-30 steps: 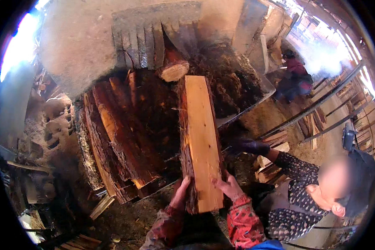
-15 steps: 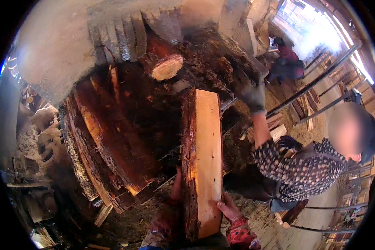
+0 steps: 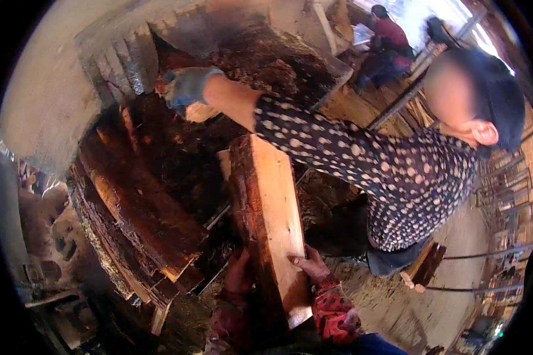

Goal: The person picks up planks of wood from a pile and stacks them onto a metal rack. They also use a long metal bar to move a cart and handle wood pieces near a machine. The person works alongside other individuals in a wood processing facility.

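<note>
A long piece of sawn timber (image 3: 278,207), with one pale flat face and dark bark along its left side, points away from me, tilted slightly left. Both of my hands grip its near part. My left hand (image 3: 239,272) presses against the bark side, its fingers partly in shadow. On the opposite edge, my right hand (image 3: 311,265) clasps the wood with the thumb over the pale face. Across the far end reaches a co-worker's arm in a dotted sleeve (image 3: 326,154); its gloved hand (image 3: 189,90) is at a cut log (image 3: 201,112).
Dark bark-covered slabs (image 3: 142,201) lie to the left. Bark debris (image 3: 260,71) heaps up at the back. The co-worker's body stands close on the right, near metal rails (image 3: 485,251). Another person (image 3: 388,44) is farther back.
The co-worker's arm has swung left across the view to the cut log. In my hands the timber has shifted left and tilted, and the view has turned slightly.
</note>
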`<state>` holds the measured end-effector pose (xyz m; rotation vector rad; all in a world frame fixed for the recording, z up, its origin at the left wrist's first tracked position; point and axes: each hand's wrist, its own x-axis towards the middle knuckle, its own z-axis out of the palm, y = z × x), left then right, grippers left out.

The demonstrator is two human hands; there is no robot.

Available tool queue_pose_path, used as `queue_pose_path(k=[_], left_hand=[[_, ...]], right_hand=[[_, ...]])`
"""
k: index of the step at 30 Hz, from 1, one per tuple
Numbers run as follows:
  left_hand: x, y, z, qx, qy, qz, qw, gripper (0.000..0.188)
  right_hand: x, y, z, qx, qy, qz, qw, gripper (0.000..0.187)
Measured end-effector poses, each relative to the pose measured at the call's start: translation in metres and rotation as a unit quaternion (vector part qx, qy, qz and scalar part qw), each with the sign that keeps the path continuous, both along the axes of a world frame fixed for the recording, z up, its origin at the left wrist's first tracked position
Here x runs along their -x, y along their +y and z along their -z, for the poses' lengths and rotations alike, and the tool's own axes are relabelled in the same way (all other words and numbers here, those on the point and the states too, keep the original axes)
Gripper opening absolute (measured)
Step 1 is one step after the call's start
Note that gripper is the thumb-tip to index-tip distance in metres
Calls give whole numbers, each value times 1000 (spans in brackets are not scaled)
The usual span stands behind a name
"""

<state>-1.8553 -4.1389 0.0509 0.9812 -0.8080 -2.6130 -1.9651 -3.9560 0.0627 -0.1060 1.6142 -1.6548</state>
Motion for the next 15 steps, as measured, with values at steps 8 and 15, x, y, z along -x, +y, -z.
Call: queue_pose_path(k=[8,15], left_hand=[[-51,18,-2,524,-13,338,781,41],[-82,41,26,18,29,242,970,53]], right_hand=[[-47,38,-27,12,-32,28,999,64],[-116,62,-6,-108,72,67,989,84]])
